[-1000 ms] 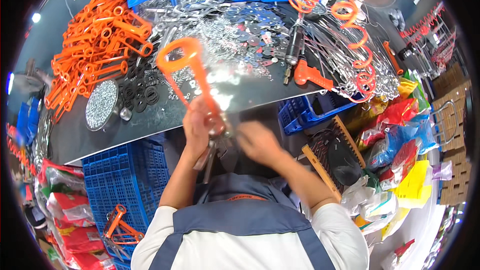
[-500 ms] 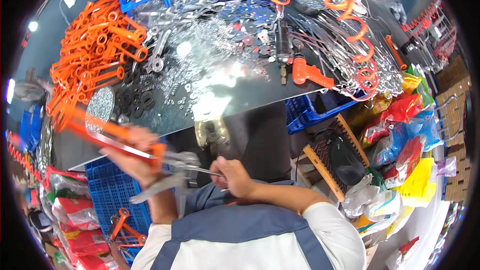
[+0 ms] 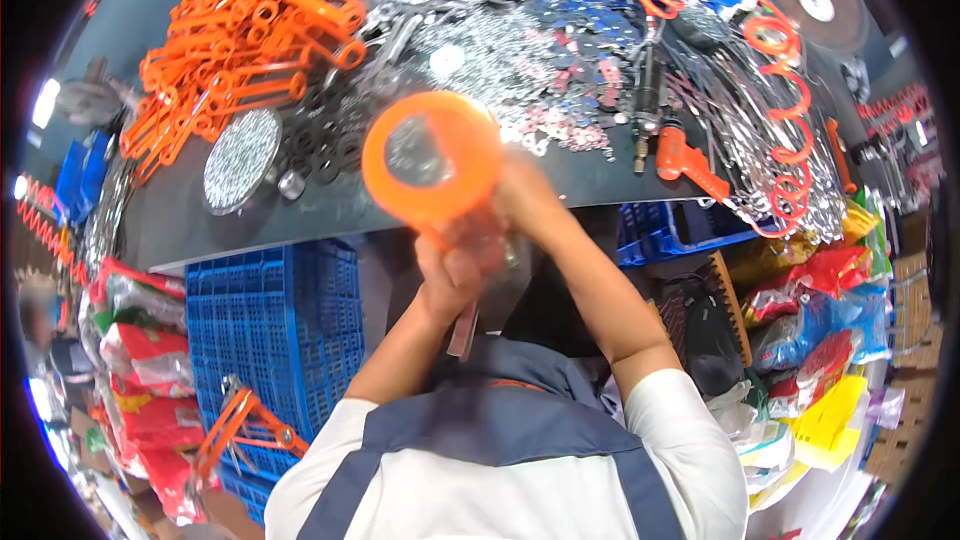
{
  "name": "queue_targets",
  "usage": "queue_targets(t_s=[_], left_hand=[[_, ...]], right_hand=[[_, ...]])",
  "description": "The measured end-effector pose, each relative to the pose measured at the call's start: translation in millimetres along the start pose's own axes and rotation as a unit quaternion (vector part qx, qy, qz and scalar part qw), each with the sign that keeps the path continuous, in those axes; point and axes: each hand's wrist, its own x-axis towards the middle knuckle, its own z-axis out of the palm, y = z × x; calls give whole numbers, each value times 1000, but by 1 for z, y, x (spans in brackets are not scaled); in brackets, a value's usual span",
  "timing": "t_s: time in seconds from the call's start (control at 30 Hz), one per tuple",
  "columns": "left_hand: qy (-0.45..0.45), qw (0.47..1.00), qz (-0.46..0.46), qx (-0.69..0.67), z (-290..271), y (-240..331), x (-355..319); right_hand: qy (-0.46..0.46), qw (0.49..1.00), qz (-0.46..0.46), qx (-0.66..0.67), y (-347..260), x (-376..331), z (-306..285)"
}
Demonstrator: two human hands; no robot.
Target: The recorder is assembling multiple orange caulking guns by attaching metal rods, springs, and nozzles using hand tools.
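Observation:
An orange caulking gun (image 3: pixel 478 155) is raised in front of me, its ring end large and blurred toward the camera. My left hand (image 3: pixel 448 275) is closed around its body below the ring. Beneath that hand a flat metal part (image 3: pixel 463 332) sticks out, probably the gun's handle. My right hand (image 3: pixel 527 202) lies against the gun's right side; its fingers are smeared and partly hidden. Behind the ring, the bench (image 3: pixel 330 215) carries a large pile of orange gun frames (image 3: pixel 240 50), black rings (image 3: pixel 325 150) and many small metal parts (image 3: pixel 480 35).
A round silver disc (image 3: pixel 242 162) lies near the bench's front left. An orange-handled air tool (image 3: pixel 688 162), a dark air driver (image 3: pixel 648 90), coiled orange hoses (image 3: pixel 785 90) and thin metal rods (image 3: pixel 745 110) are at right. Blue crates (image 3: pixel 240 300) stand below left, holding orange guns (image 3: pixel 245 430).
The caulking gun has swung from the lower left to the middle, its ring end now up toward the camera. Both hands moved right and forward with it. The view has shifted left.

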Motion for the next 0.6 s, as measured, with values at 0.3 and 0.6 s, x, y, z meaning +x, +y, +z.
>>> queue_targets(t_s=[0.3, 0.6], left_hand=[[26, 981, 126, 147, 6, 7, 6], [4, 984, 124, 124, 3, 1, 10]], right_hand=[[208, 956, -72, 193, -20, -32, -23], [360, 790, -476, 143, -87, -55, -97]])
